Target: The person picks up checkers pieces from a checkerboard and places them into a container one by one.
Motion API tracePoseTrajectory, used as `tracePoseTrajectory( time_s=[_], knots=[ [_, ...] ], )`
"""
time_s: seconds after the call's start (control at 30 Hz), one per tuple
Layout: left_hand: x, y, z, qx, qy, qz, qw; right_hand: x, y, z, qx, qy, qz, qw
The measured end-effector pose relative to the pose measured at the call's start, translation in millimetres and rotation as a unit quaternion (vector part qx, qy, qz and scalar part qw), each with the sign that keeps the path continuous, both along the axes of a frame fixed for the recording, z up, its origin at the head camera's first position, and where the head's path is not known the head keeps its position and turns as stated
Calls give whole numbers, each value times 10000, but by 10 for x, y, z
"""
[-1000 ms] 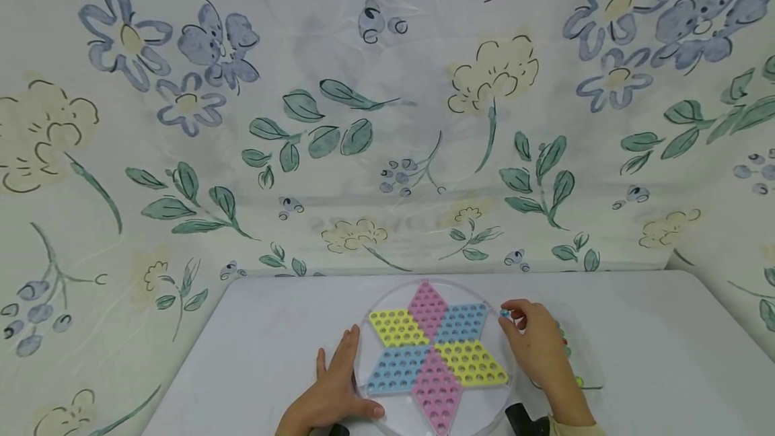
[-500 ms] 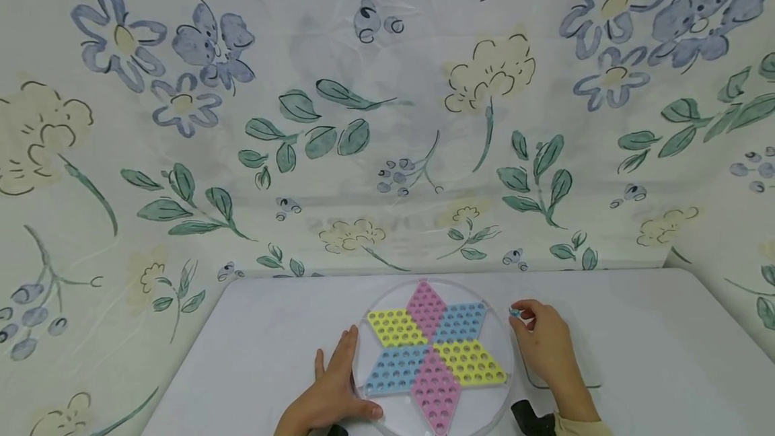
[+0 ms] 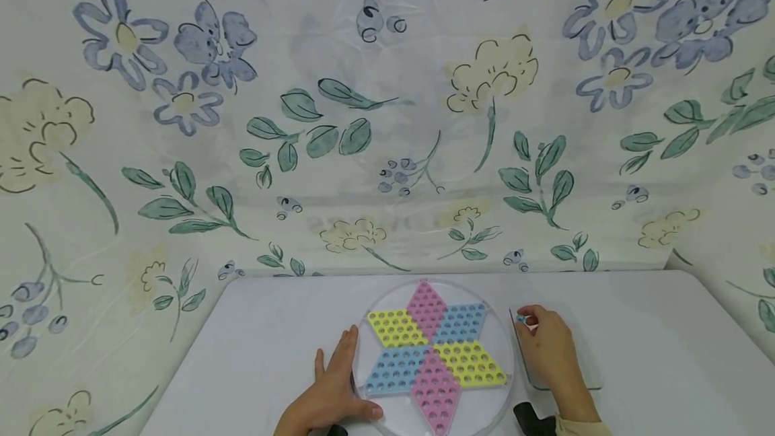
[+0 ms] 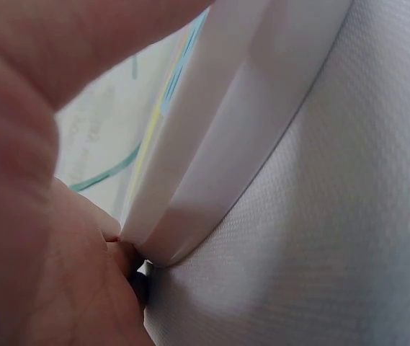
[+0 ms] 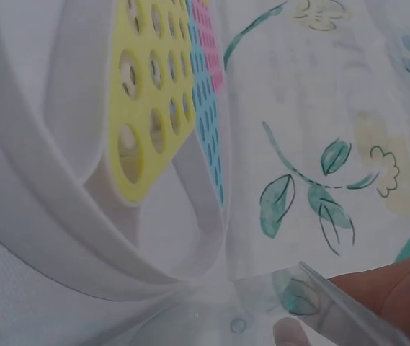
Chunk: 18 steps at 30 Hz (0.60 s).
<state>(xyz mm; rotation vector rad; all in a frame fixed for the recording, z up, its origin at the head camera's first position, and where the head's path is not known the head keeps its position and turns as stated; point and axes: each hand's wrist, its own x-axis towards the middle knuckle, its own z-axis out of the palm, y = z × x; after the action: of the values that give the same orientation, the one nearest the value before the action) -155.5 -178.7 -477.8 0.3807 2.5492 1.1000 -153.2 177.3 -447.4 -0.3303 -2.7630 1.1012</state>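
Note:
A round white Chinese checkers board [image 3: 474, 409] lies on the table, with a star of pink, yellow and blue diamonds full of holes. Along its left rim rests my left hand [image 3: 331, 385], fingers straight and thumb spread toward the near edge. My right hand [image 3: 547, 348], just right of the board, pinches a small blue marble [image 3: 521, 319] between thumb and fingertips. Beneath that hand is a clear plastic tray [image 3: 596, 387], whose contents the hand hides. The right wrist view shows the tray's clear wall [image 5: 302, 295] in front of the fingers [image 5: 399, 288].
The white tabletop [image 3: 260, 328] runs back to a hanging floral cloth [image 3: 418, 234]. A black wrist mount [image 3: 534, 419] sits at my right wrist. The board's raised rim [image 5: 82, 245] stands close to the clear tray.
My right hand has moved a little right, away from the board and over the tray, still pinching the blue marble. Coloured marbles seen behind it a second ago are hidden now. My left hand stays put.

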Motion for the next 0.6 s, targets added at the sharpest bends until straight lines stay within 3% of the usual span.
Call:
tracePoseTrajectory(
  time_s=[0.6],
  knots=[
    [-2, -5, -20, 25, -52, 68, 10000, -8, -19, -2, -10, -155, -130, 9998]
  ],
)
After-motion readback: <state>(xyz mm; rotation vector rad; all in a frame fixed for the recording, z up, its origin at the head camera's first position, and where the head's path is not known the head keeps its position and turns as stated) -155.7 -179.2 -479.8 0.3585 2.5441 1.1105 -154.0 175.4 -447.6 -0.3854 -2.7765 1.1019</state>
